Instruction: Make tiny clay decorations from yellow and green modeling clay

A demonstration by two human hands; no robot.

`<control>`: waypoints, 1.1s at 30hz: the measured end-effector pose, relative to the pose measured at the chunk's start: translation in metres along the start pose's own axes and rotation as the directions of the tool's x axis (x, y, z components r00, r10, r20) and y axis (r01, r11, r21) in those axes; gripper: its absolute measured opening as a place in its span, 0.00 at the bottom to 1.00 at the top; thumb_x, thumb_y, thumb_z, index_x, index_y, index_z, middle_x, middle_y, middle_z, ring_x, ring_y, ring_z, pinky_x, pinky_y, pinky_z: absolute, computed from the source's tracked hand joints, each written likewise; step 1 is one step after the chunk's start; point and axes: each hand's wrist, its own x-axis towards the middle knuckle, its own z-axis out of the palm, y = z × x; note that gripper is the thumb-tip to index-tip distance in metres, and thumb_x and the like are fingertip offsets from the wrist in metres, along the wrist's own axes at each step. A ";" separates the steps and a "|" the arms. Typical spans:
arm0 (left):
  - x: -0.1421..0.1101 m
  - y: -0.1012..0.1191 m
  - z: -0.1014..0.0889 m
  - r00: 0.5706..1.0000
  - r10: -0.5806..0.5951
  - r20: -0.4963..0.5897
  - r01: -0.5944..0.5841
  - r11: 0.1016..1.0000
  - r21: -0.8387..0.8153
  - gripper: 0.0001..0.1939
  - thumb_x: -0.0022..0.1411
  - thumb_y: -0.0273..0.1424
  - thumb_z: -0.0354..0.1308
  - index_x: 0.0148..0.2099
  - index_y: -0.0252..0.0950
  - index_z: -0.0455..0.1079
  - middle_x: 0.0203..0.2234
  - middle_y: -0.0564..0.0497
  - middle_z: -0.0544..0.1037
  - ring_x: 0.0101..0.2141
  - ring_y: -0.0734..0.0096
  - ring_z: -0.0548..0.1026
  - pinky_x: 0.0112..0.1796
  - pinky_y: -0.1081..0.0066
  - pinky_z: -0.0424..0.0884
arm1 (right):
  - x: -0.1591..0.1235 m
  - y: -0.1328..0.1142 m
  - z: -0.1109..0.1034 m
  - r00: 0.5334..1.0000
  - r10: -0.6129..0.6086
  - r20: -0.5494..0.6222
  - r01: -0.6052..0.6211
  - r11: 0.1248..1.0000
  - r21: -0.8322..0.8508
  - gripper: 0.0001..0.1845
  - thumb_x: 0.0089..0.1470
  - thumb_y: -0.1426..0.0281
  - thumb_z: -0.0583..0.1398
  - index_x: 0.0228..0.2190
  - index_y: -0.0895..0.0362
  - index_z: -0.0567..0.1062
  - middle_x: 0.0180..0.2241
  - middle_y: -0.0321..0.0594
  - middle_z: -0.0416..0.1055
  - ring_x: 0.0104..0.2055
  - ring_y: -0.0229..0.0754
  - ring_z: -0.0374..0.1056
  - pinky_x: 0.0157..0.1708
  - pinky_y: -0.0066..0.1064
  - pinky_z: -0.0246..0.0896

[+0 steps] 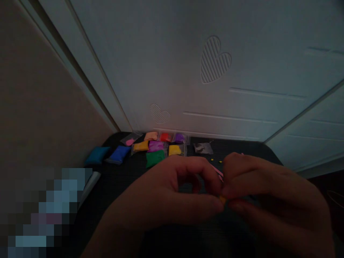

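Over the dark table, my left hand (172,193) and my right hand (271,193) meet at their fingertips. Between them is a tiny orange-yellow piece of modelling clay (222,199), mostly covered by the fingers. The left thumb and index finger pinch it from one side, and the right thumb and fingers close on it from the other. Behind the hands lies a pink strip-like tool (218,171), partly hidden by the fingers. Small yellow bits (220,162) are scattered just beyond the right fingers.
Clear bags of coloured clay lie along the back: yellow (175,150), green (155,158), blue (118,154), teal (98,155), red (165,137) and others. A greyish clear bag (203,148) lies right of them. A white panel (172,71) with heart reliefs stands behind the table (120,182).
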 end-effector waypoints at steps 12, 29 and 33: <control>0.001 0.000 -0.002 1.000 -0.008 -0.016 0.008 1.000 -0.015 0.05 0.49 0.30 0.57 0.30 0.35 0.67 0.26 0.53 0.68 0.29 0.74 0.66 0.31 0.73 0.63 | 0.001 0.000 0.001 1.000 -0.002 -0.023 0.000 0.997 -0.077 0.14 0.41 0.80 0.59 0.32 0.55 0.71 0.29 0.36 0.70 0.32 0.37 0.66 0.29 0.27 0.65; -0.010 -0.005 0.003 0.712 0.655 -0.253 -0.246 0.571 0.783 0.12 0.46 0.30 0.61 0.36 0.49 0.70 0.30 0.56 0.70 0.34 0.70 0.69 0.33 0.73 0.68 | 0.001 0.000 0.008 0.942 -0.084 -0.324 -0.009 0.962 -0.274 0.06 0.43 0.73 0.60 0.28 0.54 0.72 0.27 0.36 0.70 0.29 0.34 0.67 0.23 0.20 0.66; -0.013 -0.005 0.003 0.713 0.663 -0.226 -0.223 0.521 0.824 0.11 0.49 0.32 0.59 0.37 0.50 0.70 0.31 0.55 0.70 0.34 0.70 0.69 0.32 0.72 0.69 | 0.001 -0.001 0.009 0.946 -0.086 -0.313 -0.009 0.957 -0.290 0.06 0.43 0.74 0.60 0.28 0.55 0.72 0.28 0.37 0.70 0.29 0.34 0.67 0.22 0.19 0.66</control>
